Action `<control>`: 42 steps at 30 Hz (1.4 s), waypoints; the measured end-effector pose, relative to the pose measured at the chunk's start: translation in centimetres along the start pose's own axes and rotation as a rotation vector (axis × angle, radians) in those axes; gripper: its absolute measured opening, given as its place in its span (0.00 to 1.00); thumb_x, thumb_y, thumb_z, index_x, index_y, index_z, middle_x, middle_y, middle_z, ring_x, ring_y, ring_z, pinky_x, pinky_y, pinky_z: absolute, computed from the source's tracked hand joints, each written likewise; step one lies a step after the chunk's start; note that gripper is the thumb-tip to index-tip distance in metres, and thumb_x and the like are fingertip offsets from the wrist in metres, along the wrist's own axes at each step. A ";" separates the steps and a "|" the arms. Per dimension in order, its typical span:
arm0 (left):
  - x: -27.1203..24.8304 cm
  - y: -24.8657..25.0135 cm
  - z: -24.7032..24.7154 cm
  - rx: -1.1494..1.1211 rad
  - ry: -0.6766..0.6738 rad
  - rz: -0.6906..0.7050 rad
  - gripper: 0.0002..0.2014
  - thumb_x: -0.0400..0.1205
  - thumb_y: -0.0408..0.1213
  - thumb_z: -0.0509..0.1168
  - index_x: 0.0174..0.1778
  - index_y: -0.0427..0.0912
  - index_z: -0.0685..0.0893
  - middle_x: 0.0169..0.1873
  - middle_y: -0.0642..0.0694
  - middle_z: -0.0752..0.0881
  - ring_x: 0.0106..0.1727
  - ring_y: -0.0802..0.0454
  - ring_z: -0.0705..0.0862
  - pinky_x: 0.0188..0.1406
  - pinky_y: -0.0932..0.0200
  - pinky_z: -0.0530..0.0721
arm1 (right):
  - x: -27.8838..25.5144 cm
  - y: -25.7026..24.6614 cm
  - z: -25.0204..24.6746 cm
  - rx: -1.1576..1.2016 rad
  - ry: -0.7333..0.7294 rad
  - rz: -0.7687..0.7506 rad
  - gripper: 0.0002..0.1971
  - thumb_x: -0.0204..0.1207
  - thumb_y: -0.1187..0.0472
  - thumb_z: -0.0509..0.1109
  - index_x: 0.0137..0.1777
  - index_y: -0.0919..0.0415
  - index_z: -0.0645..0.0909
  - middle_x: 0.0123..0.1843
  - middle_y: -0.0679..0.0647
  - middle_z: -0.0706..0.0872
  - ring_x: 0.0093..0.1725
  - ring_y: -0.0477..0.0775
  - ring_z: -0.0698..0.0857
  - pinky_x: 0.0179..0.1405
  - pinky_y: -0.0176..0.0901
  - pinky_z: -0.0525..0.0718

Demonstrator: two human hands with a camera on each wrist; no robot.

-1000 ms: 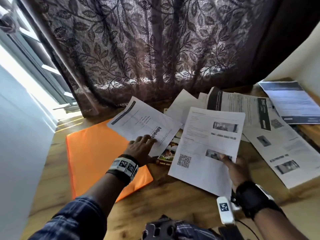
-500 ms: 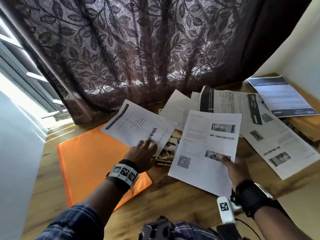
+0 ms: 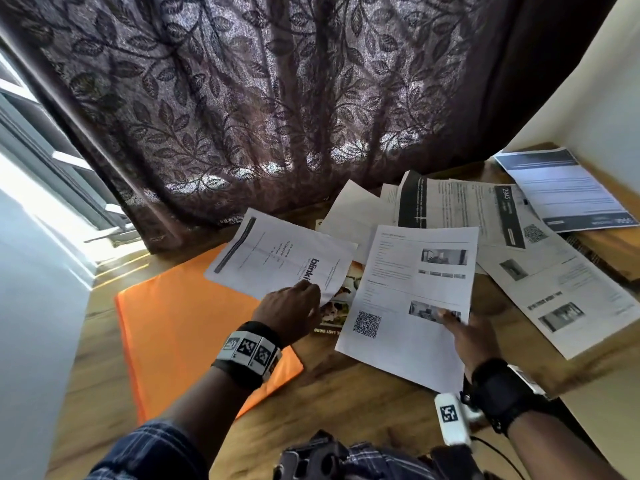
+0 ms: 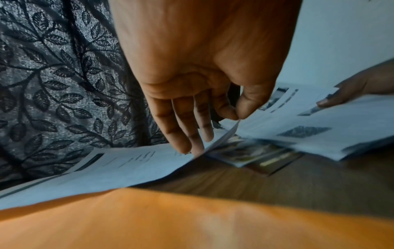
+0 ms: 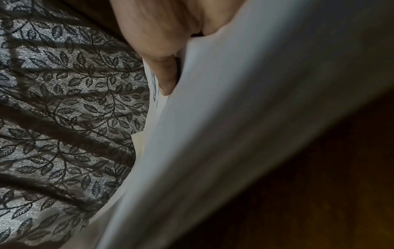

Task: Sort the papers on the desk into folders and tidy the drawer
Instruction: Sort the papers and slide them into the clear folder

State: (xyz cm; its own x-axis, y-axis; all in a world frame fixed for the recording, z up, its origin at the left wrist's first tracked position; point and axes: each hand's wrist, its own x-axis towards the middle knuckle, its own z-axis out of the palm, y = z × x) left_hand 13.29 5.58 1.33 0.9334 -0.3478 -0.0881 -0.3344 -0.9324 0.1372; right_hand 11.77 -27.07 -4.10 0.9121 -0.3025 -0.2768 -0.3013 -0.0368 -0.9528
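Against half a second ago, the sheet printed "blinkit" (image 3: 284, 261) has its near right corner lifted and curled, where before it lay flatter under the left hand (image 3: 289, 311); the camera view has also tipped a little, and the other papers lie as they did. The left hand now pinches that corner between thumb and forefinger, as the left wrist view shows, with the remaining fingers (image 4: 187, 128) stretched down onto the sheet. The sheet's far end lies over the back corner of the orange folder (image 3: 180, 327), which is flat on the wooden surface (image 3: 346, 403). Just right of the folder a colour booklet (image 3: 337, 311) peeks from beneath the lifted corner. Right of the booklet, the right hand (image 3: 472, 341) holds a page with a QR code (image 3: 412, 299) raised off the surface, thumb on its printed face and the fingers behind it, hidden from the head view; the right wrist view shows only the thumb against the paper. Further right of the folder, more printed sheets (image 3: 554, 299) overlap across the surface, before a dark leaf-patterned curtain (image 3: 277, 109).
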 end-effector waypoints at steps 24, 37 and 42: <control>8.1 -0.9 1.1 -0.105 -0.082 -0.431 0.50 0.67 0.70 0.72 0.81 0.51 0.63 0.77 0.45 0.71 0.75 0.39 0.73 0.69 0.38 0.74 | 2.8 -1.7 -2.7 -0.038 -0.044 0.002 0.01 0.77 0.60 0.76 0.45 0.55 0.90 0.43 0.52 0.94 0.45 0.56 0.91 0.43 0.49 0.85; 8.8 -2.2 0.9 -0.201 -0.118 -0.498 0.46 0.68 0.58 0.79 0.78 0.52 0.65 0.67 0.43 0.83 0.65 0.40 0.82 0.59 0.43 0.83 | 5.3 -1.0 -2.6 -0.078 -0.110 0.009 0.05 0.77 0.57 0.76 0.51 0.51 0.90 0.48 0.50 0.94 0.50 0.57 0.92 0.57 0.66 0.88; 8.0 -2.4 0.4 -0.368 -0.036 -0.545 0.24 0.78 0.44 0.75 0.70 0.46 0.79 0.61 0.42 0.88 0.57 0.42 0.86 0.49 0.52 0.83 | 5.8 -1.6 -2.2 -0.101 -0.134 -0.073 0.08 0.80 0.64 0.73 0.53 0.51 0.89 0.53 0.50 0.93 0.56 0.54 0.90 0.58 0.53 0.86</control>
State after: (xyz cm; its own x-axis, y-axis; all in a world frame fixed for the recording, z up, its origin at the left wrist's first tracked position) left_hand 21.50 5.01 -0.13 0.9493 0.1559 -0.2730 0.2577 -0.8833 0.3915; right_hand 16.92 -30.85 -3.87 0.9594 -0.1657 -0.2281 -0.2533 -0.1511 -0.9555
